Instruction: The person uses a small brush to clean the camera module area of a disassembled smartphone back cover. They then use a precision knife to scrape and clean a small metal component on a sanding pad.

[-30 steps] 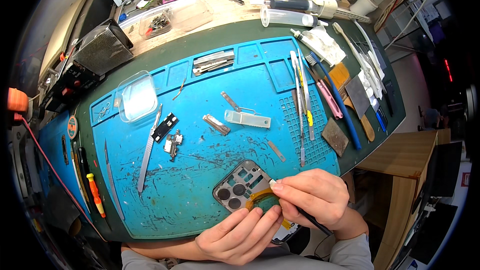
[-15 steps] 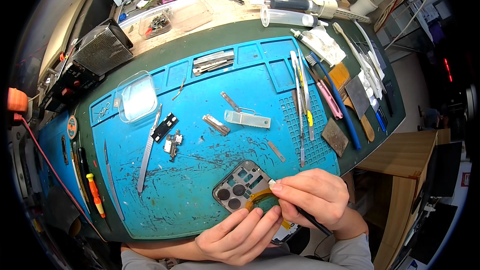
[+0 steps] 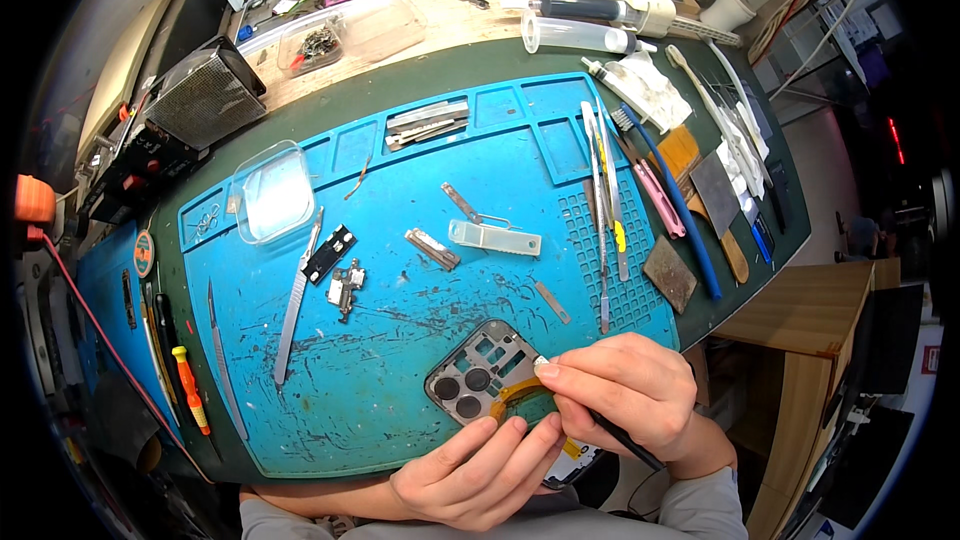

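Note:
At the front edge of the blue mat (image 3: 380,340), my left hand (image 3: 480,475) is closed on a grey phone housing (image 3: 505,345) with three round camera openings. The housing slants toward me, and its lower part is hidden by my hands. Translucent amber tape (image 3: 524,392) curves across its middle, beside my left fingertips. In my right hand (image 3: 635,390) is a slim black-handled tool (image 3: 625,440), its handle sticking out below the palm. A small white piece (image 3: 541,364) shows at the pinched fingertips, touching or nearly touching the housing's edge; whether it belongs to the tool I cannot tell.
Tweezers (image 3: 602,210), a blue brush (image 3: 675,200) and a pink-handled tool (image 3: 657,195) lie to the right. Small phone parts (image 3: 345,288), a scalpel (image 3: 226,360) and a clear plastic box (image 3: 273,192) are on the left. A screwdriver (image 3: 190,390) lies beyond the mat.
My right fingertips have shifted slightly left and up with the white piece along the housing's edge. My left hand and the housing look nearly still.

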Motion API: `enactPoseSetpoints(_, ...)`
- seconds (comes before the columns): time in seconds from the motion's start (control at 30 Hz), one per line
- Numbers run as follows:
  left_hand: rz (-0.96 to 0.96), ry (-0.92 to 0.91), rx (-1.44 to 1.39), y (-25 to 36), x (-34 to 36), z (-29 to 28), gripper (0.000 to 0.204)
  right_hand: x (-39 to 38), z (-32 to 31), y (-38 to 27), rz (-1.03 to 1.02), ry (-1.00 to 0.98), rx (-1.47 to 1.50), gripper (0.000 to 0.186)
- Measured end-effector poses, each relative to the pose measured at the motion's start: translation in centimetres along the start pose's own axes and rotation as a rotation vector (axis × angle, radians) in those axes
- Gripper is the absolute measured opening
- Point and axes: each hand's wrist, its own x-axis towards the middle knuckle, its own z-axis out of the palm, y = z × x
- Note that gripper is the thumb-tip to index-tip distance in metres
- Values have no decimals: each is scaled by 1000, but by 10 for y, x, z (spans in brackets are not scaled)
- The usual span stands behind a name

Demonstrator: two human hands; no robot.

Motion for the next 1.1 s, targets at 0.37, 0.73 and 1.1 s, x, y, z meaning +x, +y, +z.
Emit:
enactPoseSetpoints(0.37, 1, 19, 28, 1, -1, 2, 38, -2, 3, 5, -20, 26, 23, 38)
enactPoseSetpoints(0.73, -16, 11, 17, 2, -2, 1, 34, 5, 2, 1, 15, -4, 1, 39)
enactPoseSetpoints(1.1, -12, 6, 3, 2, -3, 1, 34, 7, 2, 1, 38, -20, 16, 41)
